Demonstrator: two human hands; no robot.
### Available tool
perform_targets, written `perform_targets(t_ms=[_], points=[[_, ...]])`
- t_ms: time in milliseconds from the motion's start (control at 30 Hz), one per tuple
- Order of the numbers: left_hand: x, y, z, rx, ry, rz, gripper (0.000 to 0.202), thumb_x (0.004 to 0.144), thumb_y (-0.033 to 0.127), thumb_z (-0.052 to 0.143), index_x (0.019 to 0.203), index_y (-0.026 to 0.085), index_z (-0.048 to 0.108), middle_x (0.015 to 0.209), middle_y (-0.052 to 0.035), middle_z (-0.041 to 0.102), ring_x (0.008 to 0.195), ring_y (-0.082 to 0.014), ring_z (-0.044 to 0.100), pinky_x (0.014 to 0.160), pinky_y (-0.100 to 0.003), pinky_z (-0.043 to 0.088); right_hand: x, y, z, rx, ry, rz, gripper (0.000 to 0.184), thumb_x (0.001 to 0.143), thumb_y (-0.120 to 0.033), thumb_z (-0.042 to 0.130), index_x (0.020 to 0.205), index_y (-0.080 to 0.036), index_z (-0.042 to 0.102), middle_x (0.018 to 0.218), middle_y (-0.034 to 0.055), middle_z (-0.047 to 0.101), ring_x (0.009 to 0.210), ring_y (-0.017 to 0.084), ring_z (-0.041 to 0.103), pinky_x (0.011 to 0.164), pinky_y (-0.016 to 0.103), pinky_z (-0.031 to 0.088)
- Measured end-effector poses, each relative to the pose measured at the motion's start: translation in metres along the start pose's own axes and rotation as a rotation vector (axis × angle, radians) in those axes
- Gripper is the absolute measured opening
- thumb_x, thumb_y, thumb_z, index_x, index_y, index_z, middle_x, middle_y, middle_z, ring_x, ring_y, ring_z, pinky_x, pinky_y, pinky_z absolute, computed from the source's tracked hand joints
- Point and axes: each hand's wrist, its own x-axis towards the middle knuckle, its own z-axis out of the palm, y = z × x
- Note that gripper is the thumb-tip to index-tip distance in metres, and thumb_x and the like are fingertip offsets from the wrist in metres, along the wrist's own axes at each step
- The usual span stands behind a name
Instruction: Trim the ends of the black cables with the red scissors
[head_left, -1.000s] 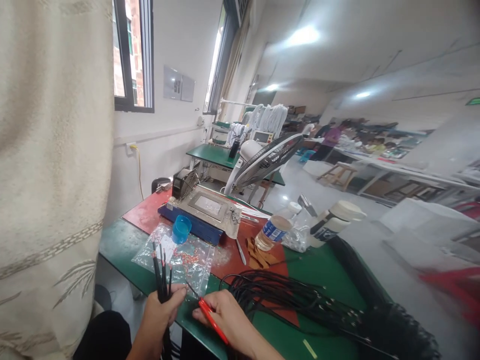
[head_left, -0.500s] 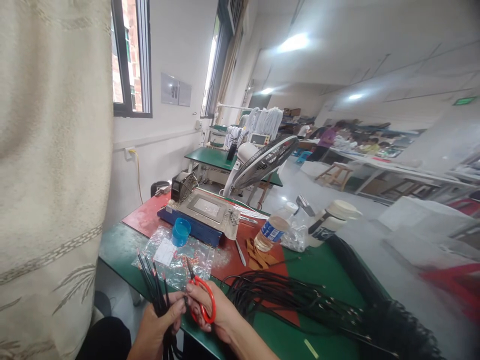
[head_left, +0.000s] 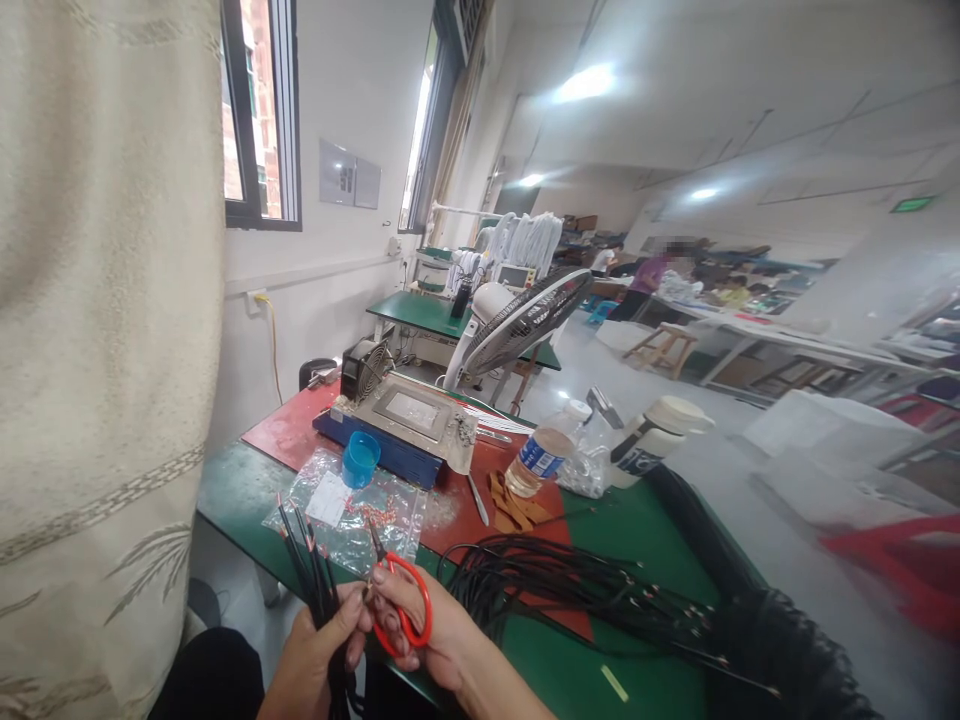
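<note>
Shifted since half a second ago: very little; the cable bundle leans a touch further left and the scissors sit slightly lower, both hands staying close together at the near table edge.

Item 1. Left hand [head_left: 319, 650]: closed in a fist round a bundle of black cables [head_left: 311, 580], held upright and leaning left, with stripped reddish tips fanned out at the top.

Item 2. Right hand [head_left: 420, 630]: fingers through the loops of red-handled scissors [head_left: 401, 605], gripping them; blades point up towards the cable tips (whether the blades are parted cannot be told at this size).

Item 3. Heap of black cables [head_left: 585, 590]: lying loose across the green table [head_left: 225, 490] to the right of the hands, running off into a dense mass at the lower right. As a judgement, the handful in the left hand is a small share of the whole, so most of the stock looks unworked.

Item 4. Clear plastic bag [head_left: 352, 510]: flat on the table just beyond the hands, holding small reddish pieces, with a blue cap [head_left: 361, 459] at its far edge.

Item 5. Beyond: flat machine with a blue base [head_left: 397, 425], water bottle [head_left: 540, 460], tilted fan [head_left: 525, 320].

Item 6. Cream curtain [head_left: 105, 350] fills the left. People at distant tables, blurred.
</note>
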Motion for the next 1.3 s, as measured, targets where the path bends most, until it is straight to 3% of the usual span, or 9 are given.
perform_targets(t_ms=[233,500,767,933,1133,1200,1300], points=[[-0.005,0.001,0.002,-0.010,-0.041,-0.015,0.034,0.072,0.044,0.052,0.055,0.014,0.049,0.034,0.0065,0.037,0.034,-0.0008,0.029,0.043,-0.016,0.019,0.000,0.009,-0.001,0.034,-0.062,0.019,0.048,0.064,-0.059,0.064,0.061,-0.013,0.050,0.039,-0.0068,0.042,0.027,0.003,0.034,0.025,0.014,0.020],[-0.002,-0.003,-0.005,0.066,-0.047,-0.044,0.041,0.066,0.052,0.056,0.052,0.015,0.047,0.032,0.0084,0.031,0.030,-0.0002,0.023,0.040,-0.018,0.012,0.000,0.009,0.000,-0.051,-0.022,-0.004,0.049,0.067,-0.058,0.062,0.056,-0.013,0.049,0.037,-0.0066,0.040,0.025,0.003,0.033,0.024,0.014,0.018],[-0.004,-0.007,-0.007,0.059,-0.036,0.006,0.038,0.069,0.048,0.055,0.054,0.014,0.049,0.035,0.0083,0.034,0.031,0.0005,0.025,0.039,-0.017,0.014,0.001,0.013,0.003,-0.052,0.049,0.002,0.048,0.067,-0.056,0.061,0.054,-0.012,0.049,0.037,-0.0061,0.040,0.025,0.003,0.033,0.025,0.013,0.019],[-0.005,-0.003,-0.005,0.097,-0.020,0.010,0.039,0.069,0.049,0.054,0.054,0.014,0.048,0.034,0.0083,0.032,0.032,0.0005,0.025,0.041,-0.016,0.013,-0.002,0.012,0.007,-0.050,0.045,-0.088,0.055,0.065,-0.065,0.058,0.053,-0.012,0.049,0.036,-0.0056,0.040,0.025,0.003,0.034,0.025,0.014,0.020],[-0.002,-0.004,-0.004,0.134,0.019,0.036,0.042,0.066,0.054,0.055,0.054,0.015,0.047,0.035,0.0083,0.032,0.033,-0.0003,0.025,0.041,-0.018,0.013,-0.002,0.019,0.006,-0.101,0.055,-0.177,0.052,0.065,-0.063,0.059,0.056,-0.013,0.050,0.038,-0.0053,0.041,0.028,0.004,0.035,0.029,0.015,0.022],[-0.001,-0.007,-0.005,0.146,0.055,0.055,0.041,0.066,0.053,0.056,0.056,0.014,0.049,0.036,0.0078,0.035,0.034,-0.0001,0.026,0.042,-0.017,0.015,-0.002,0.021,0.005,-0.194,0.107,-0.235,0.051,0.068,-0.062,0.057,0.056,-0.013,0.050,0.040,-0.0051,0.040,0.030,0.004,0.033,0.032,0.016,0.023],[0.000,-0.010,-0.006,0.136,0.128,0.064,0.041,0.062,0.052,0.061,0.072,0.013,0.054,0.037,0.0084,0.037,0.037,-0.0005,0.028,0.043,-0.016,0.017,-0.002,0.022,0.002,-0.478,0.262,-0.456,0.047,0.064,-0.055,0.065,0.051,-0.013,0.050,0.046,-0.0036,0.041,0.042,0.004,0.036,0.040,0.017,0.026]])
